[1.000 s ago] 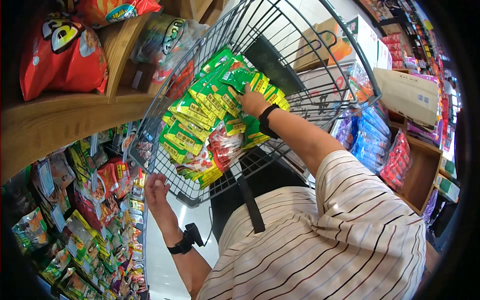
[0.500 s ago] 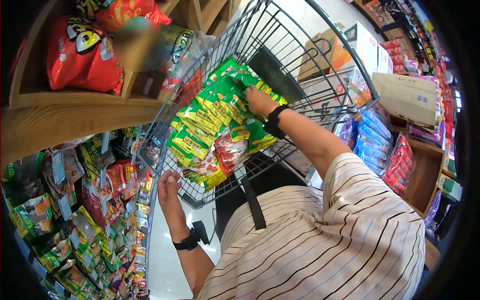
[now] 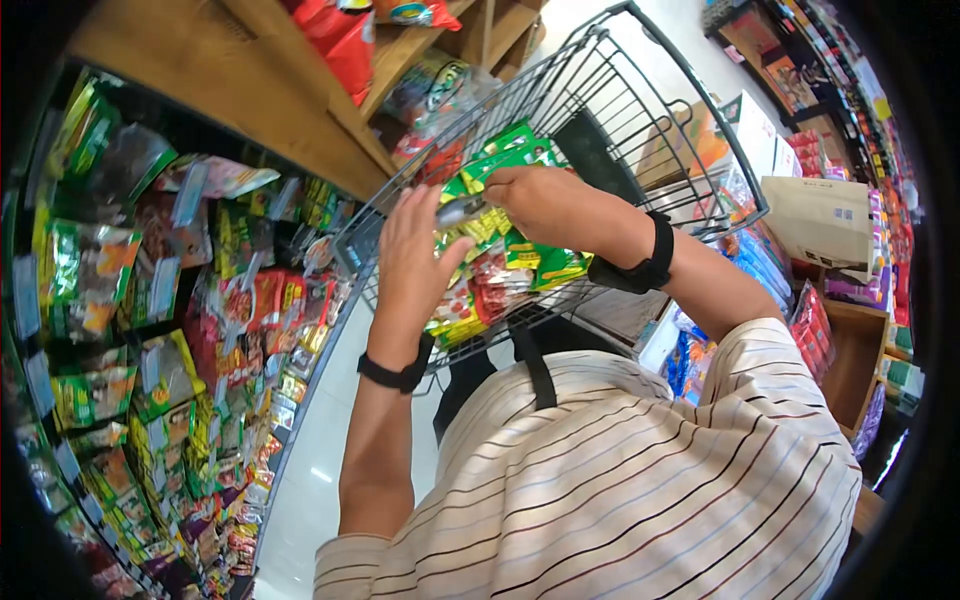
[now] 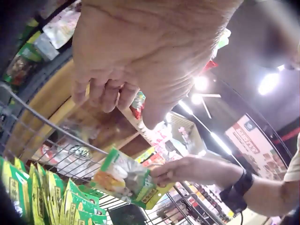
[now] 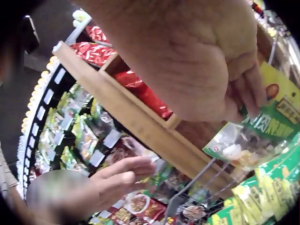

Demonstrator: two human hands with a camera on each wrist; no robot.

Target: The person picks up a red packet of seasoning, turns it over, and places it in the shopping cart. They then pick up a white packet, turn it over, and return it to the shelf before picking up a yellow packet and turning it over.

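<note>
My right hand pinches a green-and-yellow snack packet by one edge, above a wire shopping cart. The packet has a clear window with pale and orange pieces showing. Facing it, my left hand is held up with straight fingers, near the packet's other end and holding nothing. Several similar green-and-yellow packets are piled in the cart beneath. Among them lie red-and-white packets, partly covered by my arms in the head view.
On the left, a rack is hung with many snack bags and price tags. Wooden shelving with large red bags borders the cart's far side. To the right stand a beige carton and blue bags.
My right hand has lifted the packet off the pile and brought it left. My left hand has risen from beside the cart to over its near edge. The head view has turned left.
</note>
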